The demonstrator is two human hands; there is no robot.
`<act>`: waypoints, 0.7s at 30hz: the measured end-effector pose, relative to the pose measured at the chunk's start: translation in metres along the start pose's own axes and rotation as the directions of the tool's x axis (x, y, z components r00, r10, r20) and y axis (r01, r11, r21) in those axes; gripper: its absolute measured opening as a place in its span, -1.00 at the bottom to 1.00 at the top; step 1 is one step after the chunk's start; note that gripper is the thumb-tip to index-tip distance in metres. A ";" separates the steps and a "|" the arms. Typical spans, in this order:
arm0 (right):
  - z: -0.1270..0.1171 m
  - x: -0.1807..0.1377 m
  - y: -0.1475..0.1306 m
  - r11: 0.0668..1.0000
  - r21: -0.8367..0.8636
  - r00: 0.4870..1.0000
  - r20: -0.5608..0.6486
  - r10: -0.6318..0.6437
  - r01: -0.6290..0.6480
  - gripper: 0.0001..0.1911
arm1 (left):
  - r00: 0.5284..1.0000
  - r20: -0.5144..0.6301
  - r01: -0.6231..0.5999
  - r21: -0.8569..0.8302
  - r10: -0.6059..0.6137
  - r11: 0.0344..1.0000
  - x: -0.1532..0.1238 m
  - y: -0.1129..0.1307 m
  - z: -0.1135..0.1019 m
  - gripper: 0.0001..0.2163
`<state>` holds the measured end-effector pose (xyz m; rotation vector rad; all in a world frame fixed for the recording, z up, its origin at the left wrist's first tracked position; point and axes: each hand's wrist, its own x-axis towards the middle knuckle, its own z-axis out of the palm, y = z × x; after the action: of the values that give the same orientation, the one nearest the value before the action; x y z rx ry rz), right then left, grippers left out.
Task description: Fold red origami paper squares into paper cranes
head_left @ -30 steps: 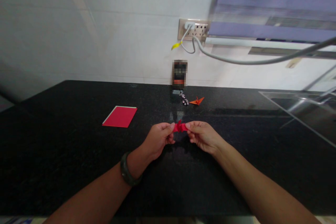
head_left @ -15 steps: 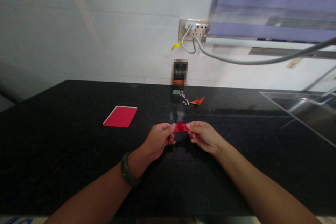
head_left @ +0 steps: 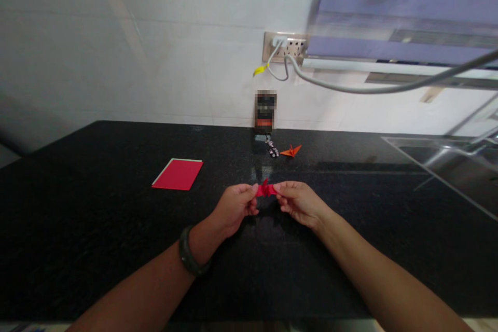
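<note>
Between my two hands is a small red origami crane (head_left: 266,189), its wings stretched out to either side and a folded point standing up in the middle. My left hand (head_left: 238,206) pinches one wing between thumb and fingers. On the other wing, my right hand (head_left: 299,201) has the same kind of pinch. Both hands are just above the dark countertop. Beyond them lies an orange origami crane (head_left: 291,151) with its wings spread. A stack of square red paper (head_left: 178,174), with a pale edge showing, rests to the left.
The black countertop (head_left: 97,249) runs back to a tiled wall. A phone-like object (head_left: 265,111), blurred out, leans there with a patterned strap (head_left: 273,149) in front. A metal sink (head_left: 447,158) is at the right. A grey cable (head_left: 358,90) hangs from the wall socket (head_left: 294,47).
Both hands keep their pinch on the red crane and have barely moved. The whole view has shifted very slightly.
</note>
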<state>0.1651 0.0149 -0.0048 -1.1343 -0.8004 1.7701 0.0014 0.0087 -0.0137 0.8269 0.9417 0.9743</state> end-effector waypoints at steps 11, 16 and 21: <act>-0.004 0.006 -0.002 1.000 -0.031 0.991 -0.133 -0.006 0.002 -0.86 | 0.996 -0.081 0.033 0.042 -0.029 0.999 0.004 0.005 -0.004 -0.82; -0.009 0.010 -0.006 0.998 -0.062 0.972 -0.231 -0.044 0.030 -0.87 | 0.991 -0.135 -0.011 -0.019 0.008 1.000 0.008 0.006 -0.008 -0.84; -0.030 0.022 -0.023 0.992 -0.126 0.955 -0.292 -0.048 0.012 -0.84 | 0.964 -0.263 -0.086 -0.161 0.041 0.983 0.011 0.012 -0.013 -0.85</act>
<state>0.1953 0.0465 -0.0047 -1.4210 -0.7466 1.4953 -0.0108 0.0254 -0.0103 0.5963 1.0416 1.2228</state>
